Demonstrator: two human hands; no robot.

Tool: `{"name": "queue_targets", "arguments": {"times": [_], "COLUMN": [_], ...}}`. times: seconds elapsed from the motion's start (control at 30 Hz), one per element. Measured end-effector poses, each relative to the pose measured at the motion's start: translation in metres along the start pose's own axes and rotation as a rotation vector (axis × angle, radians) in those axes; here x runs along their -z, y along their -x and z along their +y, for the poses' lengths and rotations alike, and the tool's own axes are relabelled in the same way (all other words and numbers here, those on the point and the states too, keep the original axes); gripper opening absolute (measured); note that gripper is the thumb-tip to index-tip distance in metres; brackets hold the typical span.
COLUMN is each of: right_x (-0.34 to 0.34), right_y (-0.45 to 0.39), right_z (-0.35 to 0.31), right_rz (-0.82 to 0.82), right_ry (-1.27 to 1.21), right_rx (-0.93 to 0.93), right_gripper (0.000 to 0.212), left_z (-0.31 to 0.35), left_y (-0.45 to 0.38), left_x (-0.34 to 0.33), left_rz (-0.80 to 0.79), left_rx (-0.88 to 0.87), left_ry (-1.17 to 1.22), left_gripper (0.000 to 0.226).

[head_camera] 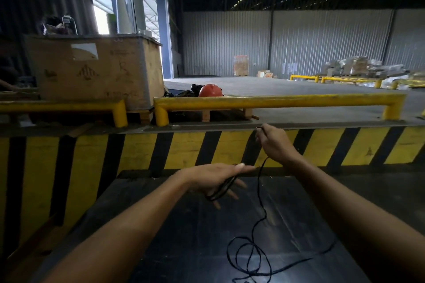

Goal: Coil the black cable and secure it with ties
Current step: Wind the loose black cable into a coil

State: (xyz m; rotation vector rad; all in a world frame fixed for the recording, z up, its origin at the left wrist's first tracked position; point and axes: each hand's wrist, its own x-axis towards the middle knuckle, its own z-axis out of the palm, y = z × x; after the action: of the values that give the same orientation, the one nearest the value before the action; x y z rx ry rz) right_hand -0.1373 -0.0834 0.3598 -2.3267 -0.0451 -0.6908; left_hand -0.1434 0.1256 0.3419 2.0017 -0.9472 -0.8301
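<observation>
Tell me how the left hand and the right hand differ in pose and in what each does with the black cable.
The left hand lies flat and open, fingers spread, with several turns of the black cable looped around it; the right hand is closed in a pinch on a single strand. The left hand sits lower and nearer; the right hand is raised higher, in front of the striped wall. Both touch the same cable, whose slack lies loose on the dark surface below.
</observation>
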Motion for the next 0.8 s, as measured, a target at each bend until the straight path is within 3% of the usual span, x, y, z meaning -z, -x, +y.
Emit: {"name": "queue_targets", "arguments": {"times": [0.13,0.2,0.27,0.33,0.47,0.53,0.67,0.73,0.8], "right_x": [-0.043,-0.073,-0.091,-0.085,-0.040,-0.018,0.010,0.012,0.011], "right_y": [0.038,0.054,0.064,0.064,0.036,0.018,-0.006,-0.014,-0.019], "right_z": [0.007,0.007,0.011,0.021,0.033,0.030,0.010,-0.004,-0.016], "right_rz": [-0.329,-0.408,-0.501,-0.557,-0.425,-0.327,-0.105,-0.027,0.033], "right_ry": [-0.231,-0.066,0.132,0.175,0.119,0.199,0.272,0.327,0.258], "right_rx": [-0.060,-0.053,0.006,0.009,-0.088,-0.036,0.105,0.178,0.197], "right_gripper": [0.015,0.015,0.019,0.020,0.019,0.015,0.016,0.017,0.019], "left_z": [0.043,0.061,0.064,0.052,0.010,-0.009,-0.020,-0.014,-0.002], "left_y": [-0.013,-0.018,-0.021,-0.018,-0.006,-0.005,-0.008,-0.007,-0.004], "left_x": [-0.012,-0.008,0.006,0.023,0.047,0.049,0.036,0.029,0.019], "left_rz": [0.178,0.368,0.570,0.720,0.958,0.904,0.608,0.510,0.386], "left_rx": [-0.439,-0.534,-0.515,-0.448,-0.340,-0.184,0.307,0.374,0.379], "left_ry": [0.363,0.331,0.146,-0.034,-0.219,-0.355,-0.500,-0.517,-0.359], "left_gripper": [0.042,0.042,0.046,0.049,0.049,0.049,0.053,0.057,0.061]}}
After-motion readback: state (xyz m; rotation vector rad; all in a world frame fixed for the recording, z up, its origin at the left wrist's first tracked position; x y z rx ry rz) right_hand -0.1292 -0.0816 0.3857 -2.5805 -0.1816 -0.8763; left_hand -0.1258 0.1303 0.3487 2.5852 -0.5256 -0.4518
